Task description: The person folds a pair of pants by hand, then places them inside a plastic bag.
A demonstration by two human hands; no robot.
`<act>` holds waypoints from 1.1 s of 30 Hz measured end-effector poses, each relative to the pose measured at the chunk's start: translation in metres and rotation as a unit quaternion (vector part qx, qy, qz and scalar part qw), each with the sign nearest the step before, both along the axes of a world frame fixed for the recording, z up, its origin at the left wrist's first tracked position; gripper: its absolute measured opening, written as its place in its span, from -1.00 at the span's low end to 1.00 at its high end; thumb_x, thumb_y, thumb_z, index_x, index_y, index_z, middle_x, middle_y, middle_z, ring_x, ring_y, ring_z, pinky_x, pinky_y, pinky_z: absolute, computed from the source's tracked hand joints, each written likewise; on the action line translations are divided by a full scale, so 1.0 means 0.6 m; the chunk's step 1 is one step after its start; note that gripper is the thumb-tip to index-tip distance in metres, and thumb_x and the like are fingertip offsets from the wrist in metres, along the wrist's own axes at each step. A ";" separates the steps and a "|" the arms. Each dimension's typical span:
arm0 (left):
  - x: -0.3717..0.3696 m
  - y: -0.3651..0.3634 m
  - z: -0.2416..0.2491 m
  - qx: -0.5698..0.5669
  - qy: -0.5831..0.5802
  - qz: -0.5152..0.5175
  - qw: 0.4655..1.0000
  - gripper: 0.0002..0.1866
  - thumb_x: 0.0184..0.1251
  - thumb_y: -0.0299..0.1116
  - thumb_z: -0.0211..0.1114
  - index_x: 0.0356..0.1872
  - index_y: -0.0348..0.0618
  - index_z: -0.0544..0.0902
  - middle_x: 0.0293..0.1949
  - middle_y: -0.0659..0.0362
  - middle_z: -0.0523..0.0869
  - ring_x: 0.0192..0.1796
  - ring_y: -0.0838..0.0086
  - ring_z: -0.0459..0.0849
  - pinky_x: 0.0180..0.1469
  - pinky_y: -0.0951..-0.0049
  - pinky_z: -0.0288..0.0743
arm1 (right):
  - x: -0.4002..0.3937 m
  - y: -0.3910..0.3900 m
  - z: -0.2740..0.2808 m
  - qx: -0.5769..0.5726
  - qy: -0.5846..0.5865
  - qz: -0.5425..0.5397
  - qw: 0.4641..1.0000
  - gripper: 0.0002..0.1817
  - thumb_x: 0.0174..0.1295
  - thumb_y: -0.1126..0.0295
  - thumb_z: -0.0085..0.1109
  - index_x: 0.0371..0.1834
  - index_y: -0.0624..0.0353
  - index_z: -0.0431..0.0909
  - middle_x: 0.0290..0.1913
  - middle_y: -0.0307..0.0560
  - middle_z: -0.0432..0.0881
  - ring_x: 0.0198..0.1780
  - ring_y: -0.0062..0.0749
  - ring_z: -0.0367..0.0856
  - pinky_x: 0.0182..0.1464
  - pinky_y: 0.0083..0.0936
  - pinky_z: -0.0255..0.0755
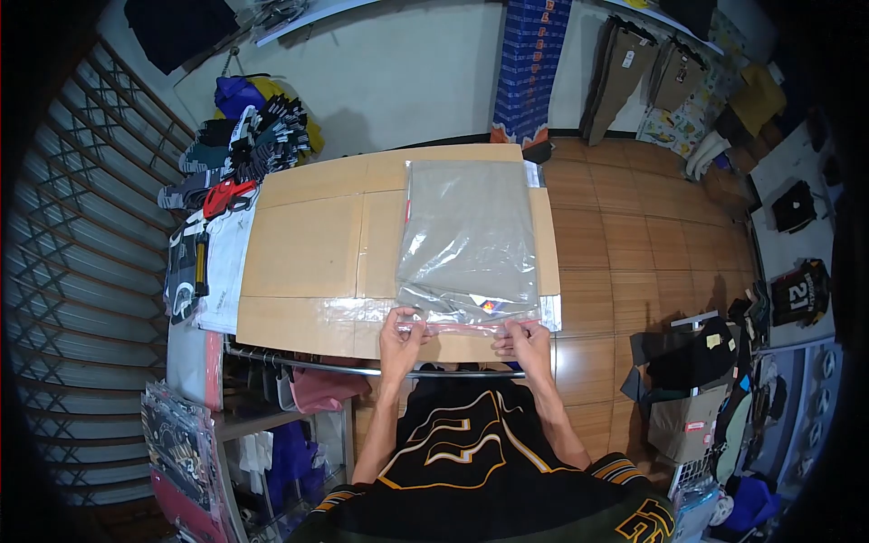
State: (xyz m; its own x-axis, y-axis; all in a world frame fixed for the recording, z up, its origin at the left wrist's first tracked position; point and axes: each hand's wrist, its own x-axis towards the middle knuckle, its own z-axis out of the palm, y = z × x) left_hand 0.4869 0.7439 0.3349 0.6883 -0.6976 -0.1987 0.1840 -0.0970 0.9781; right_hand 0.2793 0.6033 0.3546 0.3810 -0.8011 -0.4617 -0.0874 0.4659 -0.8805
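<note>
A clear plastic bag (468,237) holding a folded grey-beige garment lies flat on a cardboard-covered table (303,249). My left hand (401,328) pinches the bag's near edge at its left corner. My right hand (523,338) pinches the same near edge at the right corner. Both hands rest at the table's front edge, thumbs pressing down on the bag's flap strip.
A heap of folded dark and coloured clothes (240,136) sits at the table's far left, with packed garments (213,262) along its left side. A metal rail (308,362) runs under the front edge. Hanging clothes and shirts (797,294) fill the right; wooden floor lies between.
</note>
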 end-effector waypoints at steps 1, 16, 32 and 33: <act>-0.002 -0.002 0.001 -0.008 0.008 0.004 1.000 -0.72 0.46 -0.52 0.31 0.08 -0.24 0.45 -0.28 0.08 0.72 -0.26 0.46 0.78 -0.19 0.51 0.75 | 0.002 -0.001 0.003 0.000 0.000 -0.001 1.000 -0.67 0.46 0.37 0.18 -0.20 0.58 0.62 -0.34 0.19 0.74 -0.44 -0.33 0.78 -0.45 -0.50 0.70; -0.015 -0.008 0.007 0.000 0.002 -0.011 1.000 -0.73 0.46 -0.55 0.28 0.08 -0.27 0.43 -0.22 0.06 0.69 -0.25 0.42 0.79 -0.19 0.51 0.74 | 0.008 -0.003 0.010 0.024 -0.005 0.049 0.999 -0.67 0.48 0.37 0.16 -0.17 0.58 0.61 -0.32 0.19 0.75 -0.39 -0.28 0.80 -0.41 -0.52 0.71; -0.028 -0.016 0.005 0.010 -0.008 -0.021 1.000 -0.73 0.46 -0.56 0.27 0.09 -0.27 0.45 -0.26 0.04 0.73 -0.27 0.49 0.79 -0.23 0.53 0.72 | 0.020 -0.001 -0.010 0.030 -0.011 0.071 0.997 -0.66 0.49 0.34 0.15 -0.08 0.56 0.59 -0.26 0.24 0.75 -0.34 -0.21 0.81 -0.34 -0.46 0.74; -0.029 -0.017 0.007 0.003 0.006 -0.015 1.000 -0.73 0.46 -0.56 0.27 0.09 -0.27 0.45 -0.26 0.04 0.73 -0.28 0.49 0.79 -0.23 0.53 0.72 | 0.022 -0.001 -0.009 0.032 -0.008 0.069 0.997 -0.65 0.49 0.32 0.16 -0.08 0.55 0.59 -0.27 0.23 0.75 -0.34 -0.20 0.81 -0.33 -0.46 0.74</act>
